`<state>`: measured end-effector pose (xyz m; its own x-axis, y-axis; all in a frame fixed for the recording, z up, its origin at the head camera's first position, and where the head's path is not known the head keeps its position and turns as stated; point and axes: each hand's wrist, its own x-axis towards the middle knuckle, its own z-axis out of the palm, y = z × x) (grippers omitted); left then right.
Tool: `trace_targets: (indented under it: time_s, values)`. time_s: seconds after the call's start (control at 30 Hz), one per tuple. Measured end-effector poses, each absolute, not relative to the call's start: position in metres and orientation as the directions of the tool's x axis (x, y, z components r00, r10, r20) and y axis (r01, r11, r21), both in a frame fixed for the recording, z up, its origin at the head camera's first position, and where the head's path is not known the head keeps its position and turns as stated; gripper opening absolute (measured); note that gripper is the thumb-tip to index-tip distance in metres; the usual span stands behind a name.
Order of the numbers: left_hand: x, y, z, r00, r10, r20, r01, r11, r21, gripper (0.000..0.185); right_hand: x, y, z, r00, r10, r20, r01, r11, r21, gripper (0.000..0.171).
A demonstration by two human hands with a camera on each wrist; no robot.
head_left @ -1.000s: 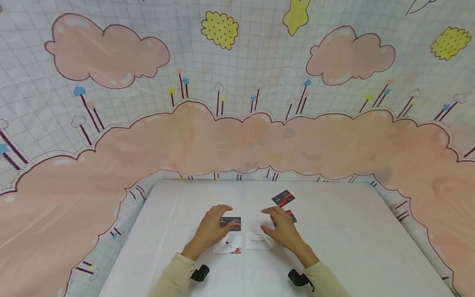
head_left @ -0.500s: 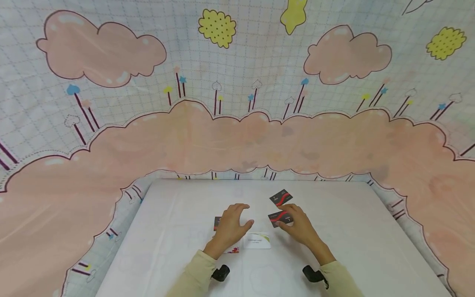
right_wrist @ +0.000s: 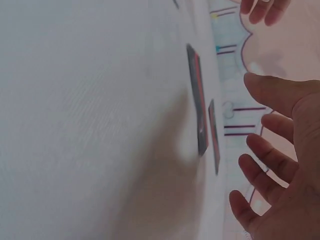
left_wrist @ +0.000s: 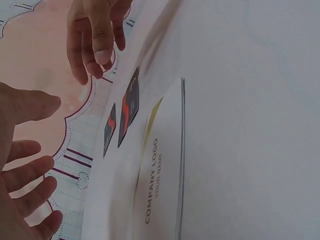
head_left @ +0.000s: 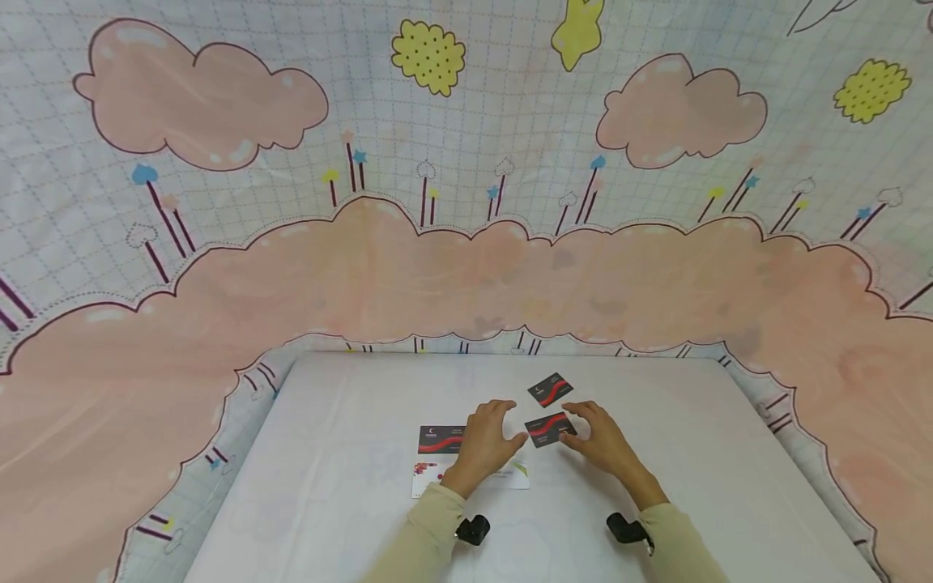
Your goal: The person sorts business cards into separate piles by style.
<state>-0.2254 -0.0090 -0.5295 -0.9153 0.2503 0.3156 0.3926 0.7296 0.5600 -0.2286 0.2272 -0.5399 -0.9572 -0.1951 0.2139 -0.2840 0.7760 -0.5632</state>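
Several business cards lie on the white table. A black-and-red card lies between my hands, and a second one lies just beyond it. My left hand hovers with relaxed, spread fingers over a white "company logo" card, also seen in the left wrist view. My right hand has its fingers spread, with the fingertips at the right edge of the middle black card. It holds nothing in the right wrist view. Both black cards lie flat there.
A third black-and-red card and a white card with a flower print lie left of my left hand. A cartoon cloud cloth hangs behind the table. Wrist cameras sit on both sleeves.
My left hand left the left black card and moved right over the white logo card. My right hand slid a black card leftward and now rests beside it.
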Motion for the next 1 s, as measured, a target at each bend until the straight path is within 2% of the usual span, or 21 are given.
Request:
trace_targets:
  time_s: [0.3, 0.57, 0.73, 1.0]
  values:
    - [-0.234, 0.006, -0.544, -0.939, 0.241, 0.245, 0.339, 0.768, 0.544, 0.058, -0.237, 0.237, -0.549, -0.968, -0.193, 0.161, -0.25, 0.804, -0.539, 0.055]
    - [-0.239, 0.019, -0.557, -0.956, 0.228, 0.187, 0.292, 0.822, 0.489, 0.06, -0.244, 0.241, -0.555, -0.959, -0.234, 0.16, -0.283, 0.803, -0.524, 0.053]
    - [-0.24, 0.024, -0.56, -0.969, 0.209, 0.134, 0.248, 0.831, 0.497, 0.06, -0.248, 0.243, -0.557, -0.963, -0.237, 0.131, -0.27, 0.802, -0.533, 0.053]
    - [-0.241, 0.029, -0.561, -0.971, 0.189, 0.146, 0.235, 0.863, 0.448, 0.061, -0.255, 0.247, -0.56, -0.965, -0.245, 0.097, -0.261, 0.83, -0.492, 0.053]
